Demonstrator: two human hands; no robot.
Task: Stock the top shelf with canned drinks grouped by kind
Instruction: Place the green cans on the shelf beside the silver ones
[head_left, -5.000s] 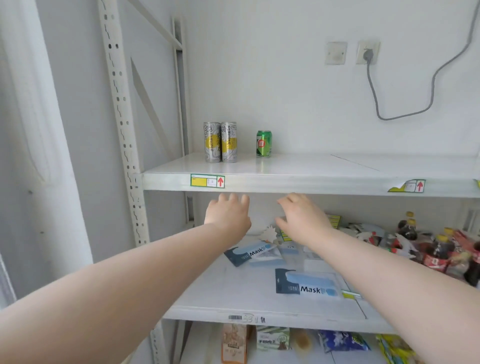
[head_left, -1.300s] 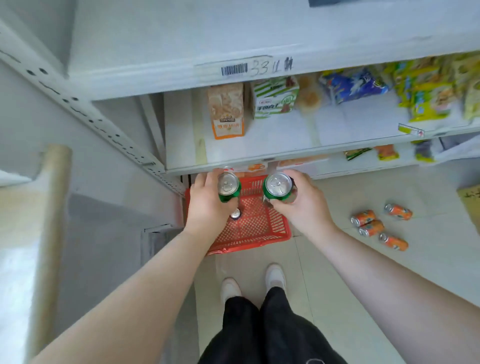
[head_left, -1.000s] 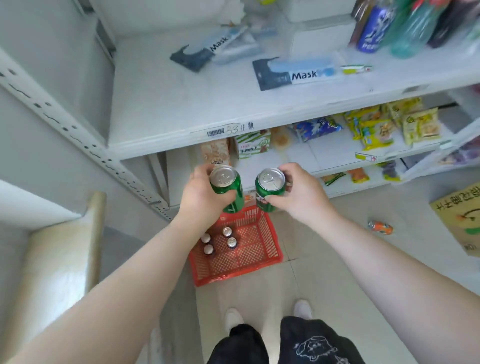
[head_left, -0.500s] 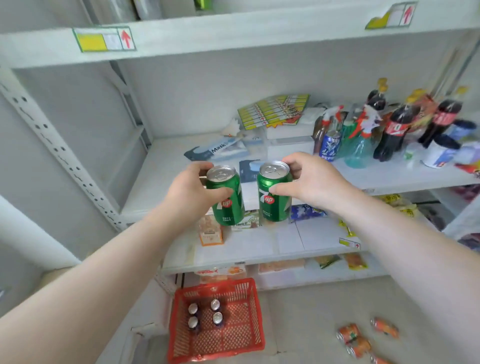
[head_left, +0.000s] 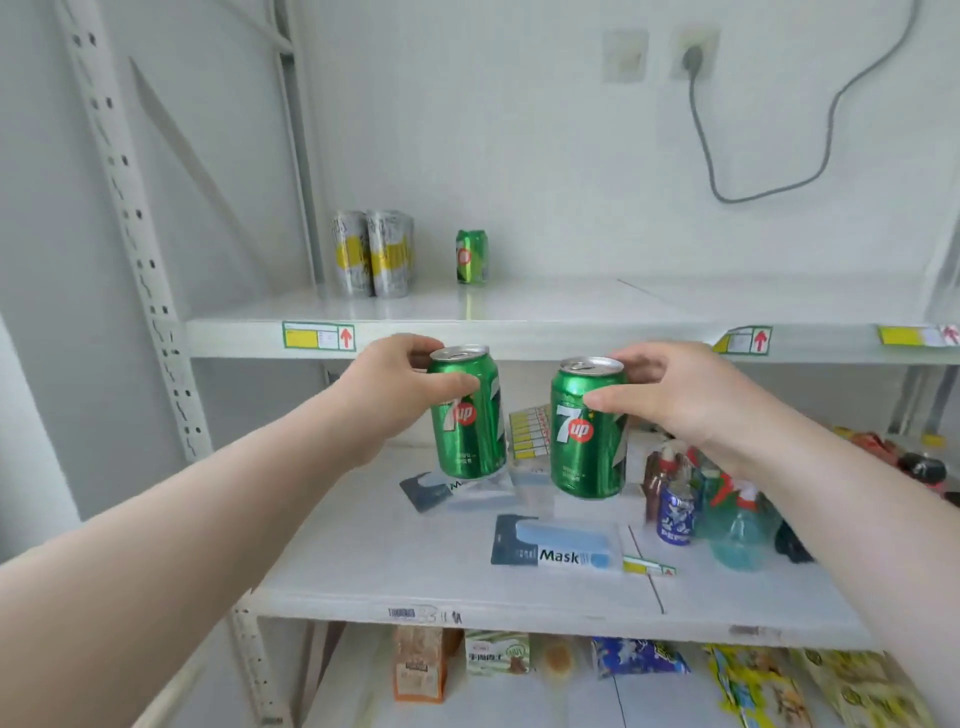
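Left hand (head_left: 395, 387) clamped one upright 7up can (head_left: 467, 413); right hand (head_left: 680, 397) clamped a second 7up can (head_left: 587, 428). Both cans hung just below the top shelf (head_left: 545, 332) edge, beyond the fingertips. A third 7up can (head_left: 471, 257) stood there beside two silver-yellow cans (head_left: 373, 253).

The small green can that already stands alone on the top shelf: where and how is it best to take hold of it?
Probably grip the green can around the middle of its round side wall, coming from the front. It stands upright far back on the top shelf, close to the wall, with free space on both sides; the two silver-and-yellow cans stand apart to its left.
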